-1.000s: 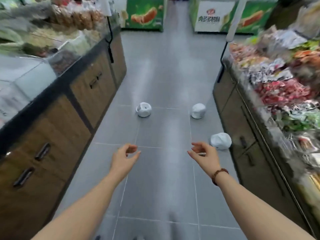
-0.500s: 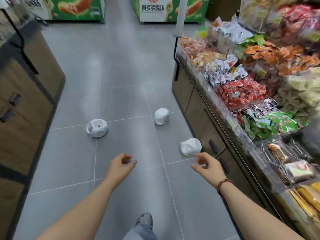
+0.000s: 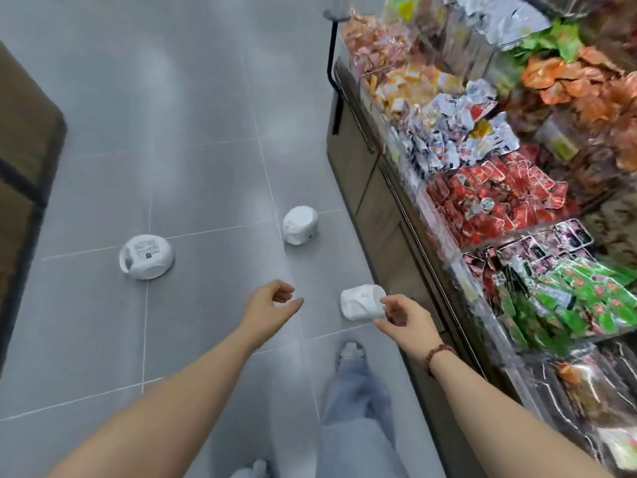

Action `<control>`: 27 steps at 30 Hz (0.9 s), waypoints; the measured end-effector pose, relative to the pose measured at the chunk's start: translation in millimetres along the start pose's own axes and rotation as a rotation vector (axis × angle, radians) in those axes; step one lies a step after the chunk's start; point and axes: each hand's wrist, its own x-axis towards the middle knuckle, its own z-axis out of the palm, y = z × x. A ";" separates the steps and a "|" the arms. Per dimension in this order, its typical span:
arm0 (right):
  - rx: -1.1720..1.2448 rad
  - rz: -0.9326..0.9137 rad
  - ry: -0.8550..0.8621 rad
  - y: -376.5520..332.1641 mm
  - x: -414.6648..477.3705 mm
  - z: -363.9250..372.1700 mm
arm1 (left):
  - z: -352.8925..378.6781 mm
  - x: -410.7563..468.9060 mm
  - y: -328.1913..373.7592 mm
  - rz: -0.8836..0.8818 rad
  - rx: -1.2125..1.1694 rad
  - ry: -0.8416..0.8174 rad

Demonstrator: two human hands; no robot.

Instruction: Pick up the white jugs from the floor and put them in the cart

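Distance shrinks: nearest white plastic jug now lies beside your loose, empty right hand, ready for grasping.

Bins of red, green, orange and silver snack packets crowd a display stand beside a grey tiled floor, opposite a wood-panelled counter.
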 end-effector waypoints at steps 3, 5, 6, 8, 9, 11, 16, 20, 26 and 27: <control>-0.006 0.029 -0.069 10.3 71.2 -13.7 | 31.9 46.6 9.8 -0.074 -0.004 0.032; -0.033 0.034 -0.123 15.3 114.4 -20.5 | 51.4 76.6 13.9 -0.121 0.006 0.038; -0.059 0.039 -0.154 18.9 133.0 -22.1 | 60.0 89.1 14.8 -0.150 0.006 0.034; -0.130 0.035 -0.232 27.2 165.2 -22.9 | 76.5 110.2 15.6 -0.205 -0.014 0.047; -0.161 0.039 -0.265 31.8 179.5 -22.3 | 84.7 119.4 15.5 -0.231 -0.033 0.058; -0.196 0.065 -0.307 40.6 206.1 -17.6 | 99.6 136.8 13.2 -0.275 -0.073 0.068; -0.285 0.106 -0.432 77.1 268.3 15.5 | 131.1 183.3 -21.0 -0.365 -0.112 0.093; -0.341 0.127 -0.464 121.3 313.9 48.5 | 159.8 219.8 -71.7 -0.431 -0.111 0.050; -0.447 0.139 -0.488 199.7 372.9 98.6 | 216.2 261.5 -147.3 -0.479 -0.041 -0.096; -0.487 0.127 -0.506 212.3 380.8 106.8 | 226.1 266.9 -157.5 -0.481 -0.030 -0.127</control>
